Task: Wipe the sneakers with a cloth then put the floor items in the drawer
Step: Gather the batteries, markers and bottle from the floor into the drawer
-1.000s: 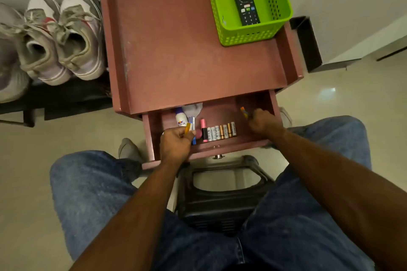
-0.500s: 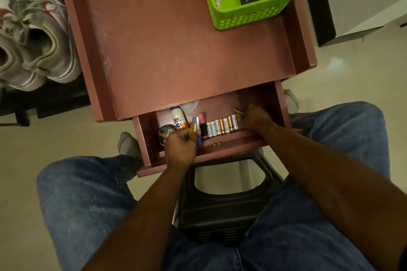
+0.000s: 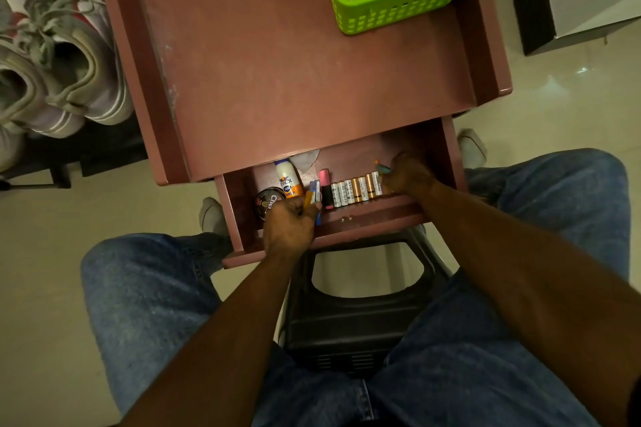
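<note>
My left hand (image 3: 289,229) pinches a small orange piece (image 3: 308,198) inside the open drawer (image 3: 239,218); my right hand (image 3: 407,177) curls around something teal-and-orange — I can't tell what. I'd set each down gently, clear of the row between my grips: eight batteries (image 3: 357,189). Beside my left grip sit one tin (image 3: 267,202), one bottle (image 3: 287,180).

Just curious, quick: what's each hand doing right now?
Left hand: closed on an orange stick in the drawer.
Right hand: closed on a teal-and-orange item.
</note>
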